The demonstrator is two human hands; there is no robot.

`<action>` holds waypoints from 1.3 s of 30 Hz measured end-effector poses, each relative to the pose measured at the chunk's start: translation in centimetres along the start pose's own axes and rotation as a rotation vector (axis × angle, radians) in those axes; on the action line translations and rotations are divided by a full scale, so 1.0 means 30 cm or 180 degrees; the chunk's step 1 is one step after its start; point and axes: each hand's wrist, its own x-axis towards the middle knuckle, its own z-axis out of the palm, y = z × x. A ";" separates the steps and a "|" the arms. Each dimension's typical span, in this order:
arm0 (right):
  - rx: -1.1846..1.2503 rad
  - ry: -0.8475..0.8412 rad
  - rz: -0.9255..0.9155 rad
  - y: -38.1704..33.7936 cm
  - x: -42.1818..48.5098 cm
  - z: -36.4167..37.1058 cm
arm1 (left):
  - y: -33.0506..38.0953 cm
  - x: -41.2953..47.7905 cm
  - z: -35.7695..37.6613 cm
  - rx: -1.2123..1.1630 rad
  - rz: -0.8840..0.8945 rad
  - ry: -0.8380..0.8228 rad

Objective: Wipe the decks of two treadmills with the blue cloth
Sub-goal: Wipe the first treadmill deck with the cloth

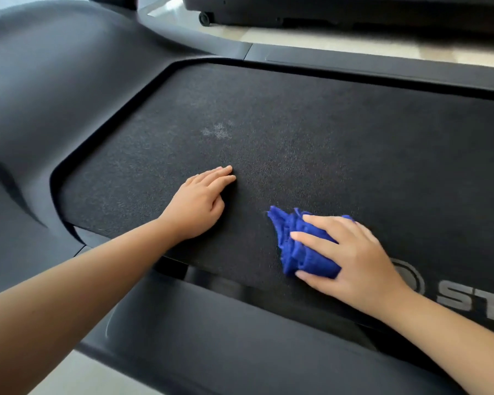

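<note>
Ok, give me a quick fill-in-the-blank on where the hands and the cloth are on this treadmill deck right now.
1. The right hand presses the ____ cloth onto the deck.
2. The left hand rests flat on the deck and holds ____.
3. The pale smudge on the deck lies nearer the ____ hand.
Missing words: blue; nothing; left.

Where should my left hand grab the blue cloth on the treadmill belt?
Grip the blue cloth at its loose pointed end, which juts out beyond the right hand toward the left hand. Come from the left: the right hand presses the bunched rest.
</note>
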 end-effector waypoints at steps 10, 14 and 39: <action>-0.0100 0.0000 0.0115 -0.182 0.067 0.086 | -0.007 -0.005 -0.005 -0.0099 -0.0083 0.0021; -0.0089 -0.0172 0.0179 -0.301 0.161 0.161 | -0.015 -0.009 -0.006 -0.0105 -0.0106 -0.0023; -0.0314 0.0070 0.0607 0.235 0.623 0.207 | -0.068 0.256 0.022 0.0132 -0.0545 -0.0200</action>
